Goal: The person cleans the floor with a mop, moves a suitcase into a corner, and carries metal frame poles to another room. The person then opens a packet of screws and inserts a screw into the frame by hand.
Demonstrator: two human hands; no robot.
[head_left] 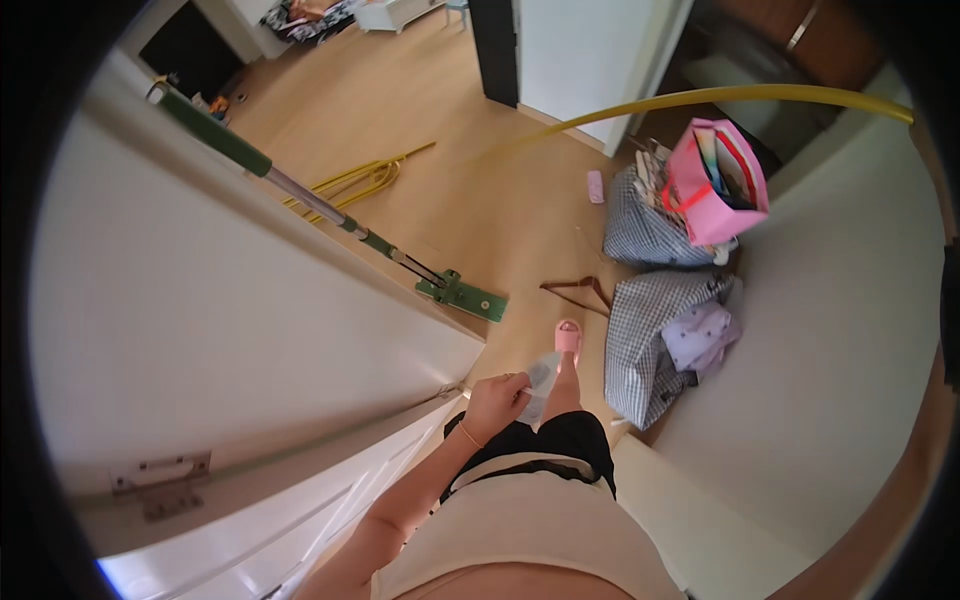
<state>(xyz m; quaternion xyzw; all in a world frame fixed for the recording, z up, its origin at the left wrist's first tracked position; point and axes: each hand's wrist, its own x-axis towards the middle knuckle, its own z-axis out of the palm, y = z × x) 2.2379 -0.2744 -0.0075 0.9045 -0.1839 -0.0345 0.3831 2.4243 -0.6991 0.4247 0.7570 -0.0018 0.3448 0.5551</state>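
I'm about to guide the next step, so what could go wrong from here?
Tripping: the brown hanger lies on the floor just ahead of the pink slipper, so a step forward might catch it.
Spilling: the pink bag sits tilted on top of a checked bag, and a bump could tip it over.
Dropping: the left hand grips a thin translucent item that might slip loose.

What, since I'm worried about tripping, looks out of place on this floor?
A brown hanger lies loose beside the nearer checked bag, and a small pink object lies near the farther checked bag; both seem dropped rather than put away.
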